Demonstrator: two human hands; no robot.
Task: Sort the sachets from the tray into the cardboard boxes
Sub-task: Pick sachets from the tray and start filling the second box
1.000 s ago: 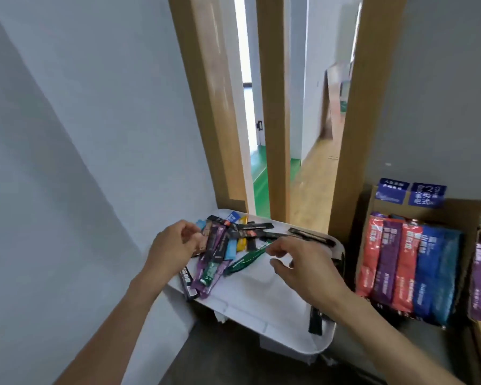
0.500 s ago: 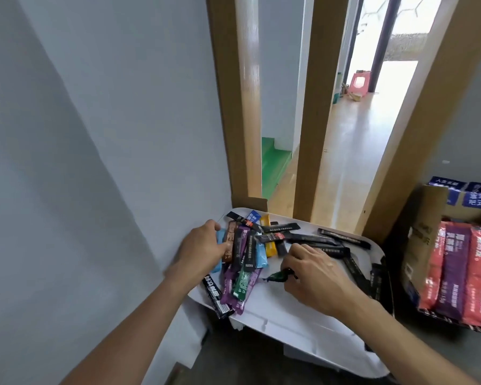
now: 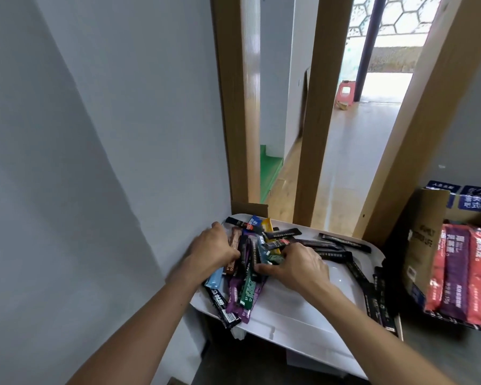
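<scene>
A white tray (image 3: 295, 323) holds a heap of stick sachets (image 3: 247, 284) in black, purple, green, blue, yellow and brown. My left hand (image 3: 211, 251) presses against the left side of the heap, fingers curled onto a brown sachet (image 3: 233, 252). My right hand (image 3: 295, 266) lies on the heap's right side, fingers closed around a green sachet (image 3: 275, 259). Several black sachets (image 3: 345, 243) lie spread at the tray's far right. A cardboard box (image 3: 425, 245) with red, purple and blue sachets (image 3: 461, 273) stands at the right.
A grey wall rises close on the left of the tray. Wooden posts (image 3: 320, 112) stand just behind it, with a doorway and wood floor beyond. Blue labels (image 3: 475, 201) sit on the box's back flap. The tray's left sachets overhang its front edge.
My right hand slid left from the tray's middle into the heap and closed on the green sachet. My left hand stayed at the heap's left. The view tilted upward and left.
</scene>
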